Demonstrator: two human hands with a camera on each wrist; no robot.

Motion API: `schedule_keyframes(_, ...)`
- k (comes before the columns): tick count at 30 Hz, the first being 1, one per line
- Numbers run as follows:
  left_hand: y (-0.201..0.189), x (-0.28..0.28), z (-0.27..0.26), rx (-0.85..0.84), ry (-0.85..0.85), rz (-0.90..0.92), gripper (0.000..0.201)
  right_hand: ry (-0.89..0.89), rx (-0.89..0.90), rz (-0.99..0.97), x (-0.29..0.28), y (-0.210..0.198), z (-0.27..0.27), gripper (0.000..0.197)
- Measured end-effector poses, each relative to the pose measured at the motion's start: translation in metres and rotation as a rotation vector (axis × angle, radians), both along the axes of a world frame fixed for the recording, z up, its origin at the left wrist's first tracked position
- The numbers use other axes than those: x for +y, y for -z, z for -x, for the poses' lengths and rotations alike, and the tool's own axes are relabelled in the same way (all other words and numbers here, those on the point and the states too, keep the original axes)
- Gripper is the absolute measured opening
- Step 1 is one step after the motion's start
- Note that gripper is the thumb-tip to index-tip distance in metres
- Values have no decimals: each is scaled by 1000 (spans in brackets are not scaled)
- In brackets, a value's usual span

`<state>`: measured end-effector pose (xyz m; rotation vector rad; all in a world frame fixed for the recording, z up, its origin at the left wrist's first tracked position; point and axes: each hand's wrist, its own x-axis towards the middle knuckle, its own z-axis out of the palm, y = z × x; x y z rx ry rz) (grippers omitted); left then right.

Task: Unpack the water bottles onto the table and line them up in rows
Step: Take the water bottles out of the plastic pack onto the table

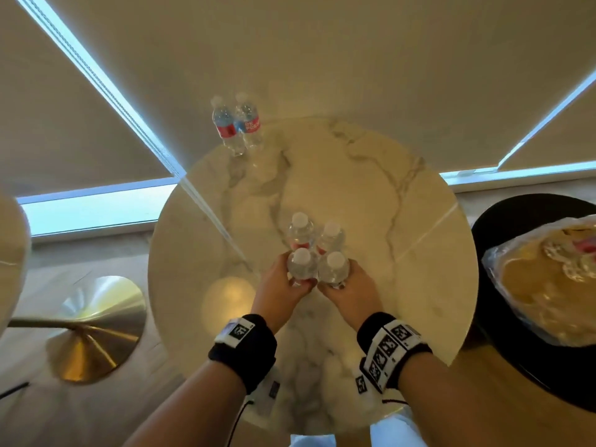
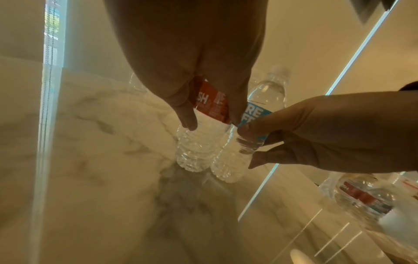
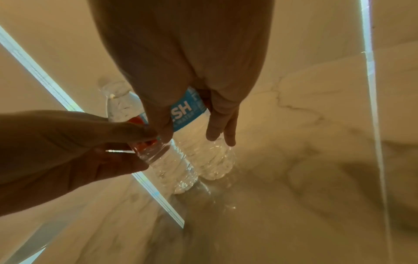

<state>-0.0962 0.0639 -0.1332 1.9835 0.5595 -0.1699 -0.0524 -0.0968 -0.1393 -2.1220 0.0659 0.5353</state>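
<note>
Four clear water bottles with white caps cluster at the middle of the round marble table [image 1: 403, 221]. My left hand [image 1: 295, 280] grips the near-left bottle [image 1: 301, 267], the red-labelled bottle [image 2: 203, 142] in the left wrist view. My right hand [image 1: 342, 283] grips the near-right bottle [image 1: 334, 269], whose label shows blue [image 3: 187, 110]. Both held bottles stand upright, side by side and touching, bases on the marble. Two more bottles [image 1: 300, 232] [image 1: 330, 238] stand right behind them. Another pair [image 1: 237, 124] stands at the table's far left edge.
A torn plastic-wrapped pack [image 1: 548, 279] with more bottles lies on a black seat [image 1: 516, 221] to the right of the table. A brass-coloured round base [image 1: 93, 330] sits on the floor at left. Window blinds hang behind the table.
</note>
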Motion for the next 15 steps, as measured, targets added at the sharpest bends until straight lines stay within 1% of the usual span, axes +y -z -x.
schedule_keyframes(2, -3, -2, 0, 48, 25, -67, 58, -53, 11, 5, -6, 1, -2, 67)
schedule_keyframes(3, -3, -2, 3, 120, 63, -122, 55, -105, 33, 17, -11, 1, -3, 73)
schedule_keyframes(4, -5, -4, 8, 227, 118, -179, 53, -157, 61, 41, -19, -2, -3, 80)
schedule_keyframes(5, -6, -7, 16, 340, 174, -230, 51, -189, 98, 76, -30, -3, -4, 81)
schedule_keyframes(6, -5, -10, 25, 424, 222, -278, 48, -193, 116, 99, -44, -5, -5, 75)
schedule_keyframes(7, -4, -15, 32, 455, 263, -327, 42, -166, 113, 112, -63, -6, -7, 64)
schedule_keyframes(8, -4, -24, 37, 444, 301, -362, 34, -118, 81, 117, -84, -8, -9, 51)
schedule_keyframes(10, -10, -51, 33, 376, 391, -382, 29, 25, 34, 145, -132, -14, -18, 33)
schedule_keyframes(12, -19, -92, 12, 313, 494, -323, 26, 187, 29, 204, -185, -15, -33, 24)
schedule_keyframes(15, -32, -175, -41, 155, 648, -257, 23, 377, 17, 344, -266, -11, -63, 21)
